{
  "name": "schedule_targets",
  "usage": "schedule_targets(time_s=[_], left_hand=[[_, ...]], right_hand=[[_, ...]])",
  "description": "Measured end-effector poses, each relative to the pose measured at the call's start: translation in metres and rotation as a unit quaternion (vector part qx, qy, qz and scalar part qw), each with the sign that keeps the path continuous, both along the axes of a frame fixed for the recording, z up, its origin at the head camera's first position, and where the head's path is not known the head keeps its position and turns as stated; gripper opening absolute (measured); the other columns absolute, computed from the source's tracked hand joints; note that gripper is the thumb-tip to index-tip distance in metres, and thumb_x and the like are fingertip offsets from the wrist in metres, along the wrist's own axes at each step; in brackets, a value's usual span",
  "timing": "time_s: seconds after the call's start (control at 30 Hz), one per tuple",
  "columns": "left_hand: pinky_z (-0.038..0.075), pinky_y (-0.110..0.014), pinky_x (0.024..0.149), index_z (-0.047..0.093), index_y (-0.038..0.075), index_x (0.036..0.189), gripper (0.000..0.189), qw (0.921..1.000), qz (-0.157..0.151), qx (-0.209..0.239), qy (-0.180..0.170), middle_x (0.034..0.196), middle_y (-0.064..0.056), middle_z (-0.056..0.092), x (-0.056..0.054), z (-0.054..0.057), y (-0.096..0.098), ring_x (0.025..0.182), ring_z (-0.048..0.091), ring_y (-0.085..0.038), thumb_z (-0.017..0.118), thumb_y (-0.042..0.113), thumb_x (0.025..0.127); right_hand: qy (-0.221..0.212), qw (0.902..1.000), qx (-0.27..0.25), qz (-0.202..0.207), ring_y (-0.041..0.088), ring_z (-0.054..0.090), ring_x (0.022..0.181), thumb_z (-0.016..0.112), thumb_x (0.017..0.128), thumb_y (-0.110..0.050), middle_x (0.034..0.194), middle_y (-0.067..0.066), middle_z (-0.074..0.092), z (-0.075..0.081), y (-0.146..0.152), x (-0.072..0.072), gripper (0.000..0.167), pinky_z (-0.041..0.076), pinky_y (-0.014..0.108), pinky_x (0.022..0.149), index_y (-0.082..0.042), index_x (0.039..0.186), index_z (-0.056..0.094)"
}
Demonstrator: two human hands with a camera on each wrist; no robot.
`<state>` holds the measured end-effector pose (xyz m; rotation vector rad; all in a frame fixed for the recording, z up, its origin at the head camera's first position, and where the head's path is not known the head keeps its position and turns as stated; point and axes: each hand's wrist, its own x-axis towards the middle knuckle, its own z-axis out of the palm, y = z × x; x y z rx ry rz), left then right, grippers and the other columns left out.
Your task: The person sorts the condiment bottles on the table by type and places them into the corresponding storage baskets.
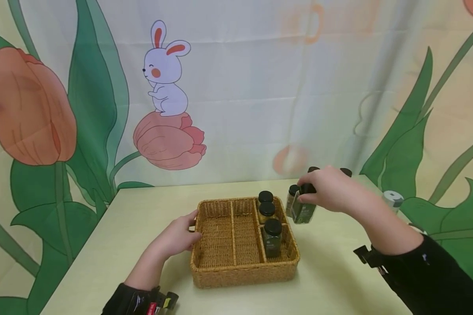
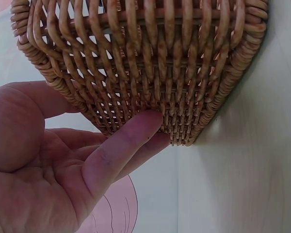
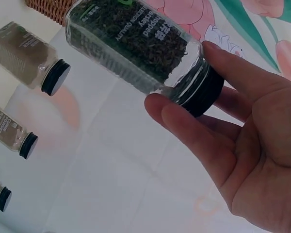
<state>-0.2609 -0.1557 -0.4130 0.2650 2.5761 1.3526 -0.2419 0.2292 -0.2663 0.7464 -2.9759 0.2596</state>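
A wicker basket (image 1: 246, 273) with several compartments stands on the table. My left hand (image 1: 177, 236) grips its left end; in the left wrist view, fingers (image 2: 123, 150) lie against the woven outer side. My right hand (image 1: 331, 190) holds a spice jar (image 1: 302, 213) by its black lid, just beyond the basket's right rim. Dark green flakes fill this jar, and its label reads chopped parsley in the right wrist view. Three black-lidded jars occupy the right-hand compartments: a green one (image 1: 273, 243) in front, a yellowish one (image 1: 266, 214) and another (image 1: 265, 197) behind.
Another black-lidded jar (image 1: 291, 199) stands right behind the held one. Further jar lids (image 1: 345, 172) show around my right hand, and a white-capped container (image 1: 393, 199) is by my right forearm. A printed curtain (image 1: 236, 87) hangs behind the table (image 1: 142, 210).
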Motion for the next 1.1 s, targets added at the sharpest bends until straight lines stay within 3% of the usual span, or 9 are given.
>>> schedule_targets(time_s=[0.37,0.57,0.83,1.1], left_hand=[[0.061,-0.037,0.065,0.024,0.0,0.161,0.078,1.0,-0.004,-0.001,0.004,0.147,-0.035,0.045,-0.001,-0.001,0.001,0.096,0.07,-0.027,0.063,0.0,0.093],[0.061,-0.037,0.066,0.025,0.0,0.161,0.078,1.0,-0.002,-0.005,0.007,0.147,-0.035,0.045,-0.001,-0.002,0.0,0.097,0.069,-0.026,0.063,0.0,0.093],[0.061,-0.037,0.063,0.023,0.0,0.161,0.078,1.0,-0.004,-0.001,0.001,0.147,-0.036,0.044,0.001,0.001,0.0,0.079,0.07,-0.025,0.062,-0.001,0.093],[0.06,-0.036,0.062,0.022,0.001,0.161,0.079,1.0,-0.006,-0.002,0.001,0.148,-0.036,0.043,0.002,0.001,-0.001,0.066,0.064,-0.022,0.062,-0.001,0.093]], right_hand=[[0.003,0.9995,-0.003,0.033,0.005,0.062,0.067,0.079,0.09,-0.028,0.1,0.0,0.073,0.001,-0.008,0.02,0.032,0.055,0.033,0.064,-0.008,0.115,0.075],[0.007,0.999,0.009,0.043,0.005,0.061,0.069,0.079,0.09,-0.031,0.092,-0.006,0.07,0.003,-0.013,0.026,0.028,0.054,0.034,0.065,-0.013,0.111,0.076],[0.012,0.998,0.006,0.061,0.005,0.061,0.07,0.082,0.087,-0.03,0.094,-0.005,0.074,0.004,-0.018,0.032,0.027,0.052,0.029,0.061,-0.014,0.109,0.078],[-0.012,0.9974,0.003,0.071,0.001,0.057,0.064,0.081,0.088,-0.03,0.087,-0.009,0.071,0.007,-0.026,0.039,0.026,0.052,0.027,0.061,-0.013,0.107,0.076]])
